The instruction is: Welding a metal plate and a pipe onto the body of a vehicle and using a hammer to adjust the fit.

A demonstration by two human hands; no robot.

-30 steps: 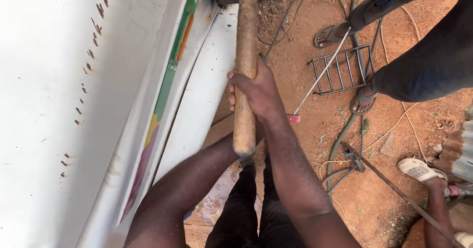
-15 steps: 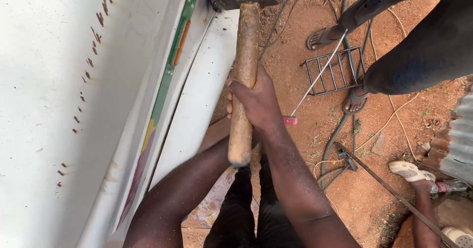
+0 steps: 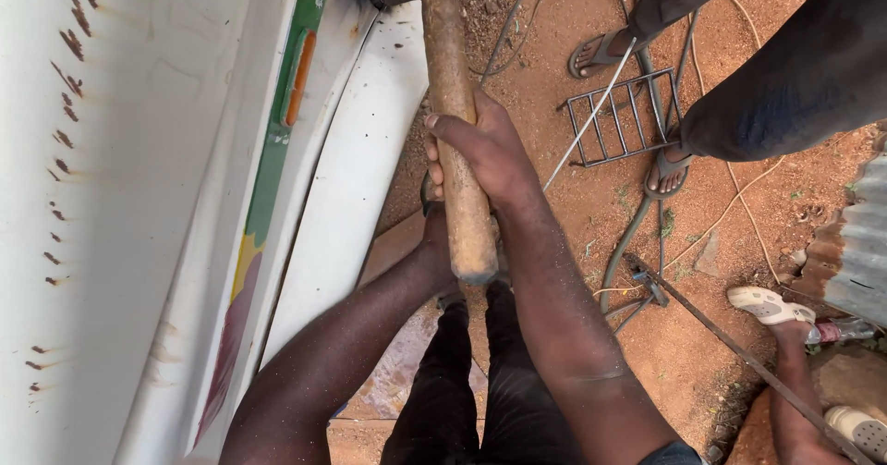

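Both hands sit a bit higher up the picture than before, and the hammer point(image 3: 450, 104) leans a little more to the left.

One hammer is in view. It has a long wooden handle and a dark metal head. The head is at the top edge, partly cut off, and it is close to the white panel point(image 3: 111, 243).

The right hand point(image 3: 485, 151) is closed tight around the handle, near its middle. The left hand point(image 3: 436, 234) is mostly hidden behind the handle and the right hand. It looks wrapped around the handle lower down, but I cannot see its fingers well.

Two arms reach up from the bottom. Two legs in dark trousers point(image 3: 480, 382) show between them.

One green stripe point(image 3: 291, 104) runs down the white panel, with an orange strip inside it. Lower down it turns yellow and then dark red. Small rust marks dot the white part on the left.

One wire rack point(image 3: 624, 118) lies on the red dirt point(image 3: 573, 40). Another person stands there in two sandals; one foot point(image 3: 665, 165) rests on the rack. A third person's leg and white shoe point(image 3: 767, 303) show at the right, partly cut off. One long metal bar point(image 3: 730, 349) lies near it.
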